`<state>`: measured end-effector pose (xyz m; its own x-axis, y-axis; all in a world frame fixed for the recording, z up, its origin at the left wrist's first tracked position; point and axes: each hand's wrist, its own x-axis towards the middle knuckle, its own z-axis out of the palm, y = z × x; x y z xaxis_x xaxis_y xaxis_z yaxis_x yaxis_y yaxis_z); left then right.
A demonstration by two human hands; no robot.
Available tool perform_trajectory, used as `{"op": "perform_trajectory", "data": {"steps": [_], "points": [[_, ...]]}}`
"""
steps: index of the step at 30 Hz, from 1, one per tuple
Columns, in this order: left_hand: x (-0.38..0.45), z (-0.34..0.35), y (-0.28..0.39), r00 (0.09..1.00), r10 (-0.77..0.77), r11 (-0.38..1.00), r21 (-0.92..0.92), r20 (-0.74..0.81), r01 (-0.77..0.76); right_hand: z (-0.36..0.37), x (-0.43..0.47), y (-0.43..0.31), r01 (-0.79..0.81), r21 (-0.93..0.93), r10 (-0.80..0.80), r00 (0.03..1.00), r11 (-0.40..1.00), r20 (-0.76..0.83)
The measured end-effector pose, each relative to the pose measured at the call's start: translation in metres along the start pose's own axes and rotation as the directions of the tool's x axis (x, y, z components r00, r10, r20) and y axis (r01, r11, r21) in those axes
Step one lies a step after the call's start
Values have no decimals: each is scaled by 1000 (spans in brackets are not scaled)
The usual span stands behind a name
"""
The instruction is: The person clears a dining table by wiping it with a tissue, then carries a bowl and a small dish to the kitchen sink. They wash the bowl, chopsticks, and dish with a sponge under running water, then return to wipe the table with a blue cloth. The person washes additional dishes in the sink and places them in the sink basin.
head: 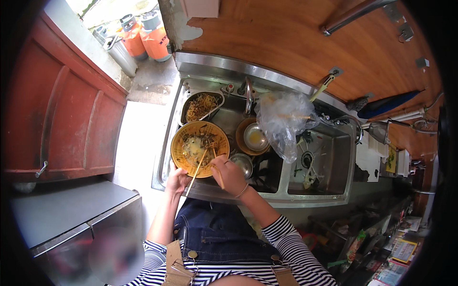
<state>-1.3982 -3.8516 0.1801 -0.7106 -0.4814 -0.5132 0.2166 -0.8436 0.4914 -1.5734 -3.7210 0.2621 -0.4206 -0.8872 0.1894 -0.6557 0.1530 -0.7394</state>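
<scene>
My left hand (pixel 178 181) grips the near-left rim of a yellow bowl (pixel 175 152) held over the left sink basin. Pale, wet food leftovers (pixel 194 147) and dark bits lie inside the bowl. In my right hand (pixel 229 175) is a wooden chopstick (pixel 219 177), its tip reaching into the bowl. A second, paler chopstick (pixel 196 174) slants from the food across the near rim; whether my fingers touch it I cannot tell. Behind the bowl, a metal strainer basket (pixel 220 95) holds a heap of noodle-like scraps (pixel 202 107).
Another yellow bowl (pixel 241 134) holds a metal bowl (pixel 256 137) with yellowish liquid. A metal bowl (pixel 243 165) sits by my right hand. A clear plastic bag (pixel 286 119) covers part of the divider near the faucet (pixel 248 94). Scraps lie in the right basin (pixel 331 157).
</scene>
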Motion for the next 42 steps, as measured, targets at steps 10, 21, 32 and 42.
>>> {"op": "perform_trajectory", "data": {"steps": [10,21,32,42], "points": [[28,31,2,999,6,999,48,50,-8,14,8,-13,248,-194,-184,937,949,298],[17,7,-4,999,-49,995,82,17,48,-59,-65,55,-223,776,591,774,590,-227],[7,11,-5,994,-107,987,120,-37,111,-131,-119,113,-277,494,564,330,824,-757],[-7,10,7,997,-49,995,78,-62,54,-251,-75,298,52,819,815,81,572,-574]]}}
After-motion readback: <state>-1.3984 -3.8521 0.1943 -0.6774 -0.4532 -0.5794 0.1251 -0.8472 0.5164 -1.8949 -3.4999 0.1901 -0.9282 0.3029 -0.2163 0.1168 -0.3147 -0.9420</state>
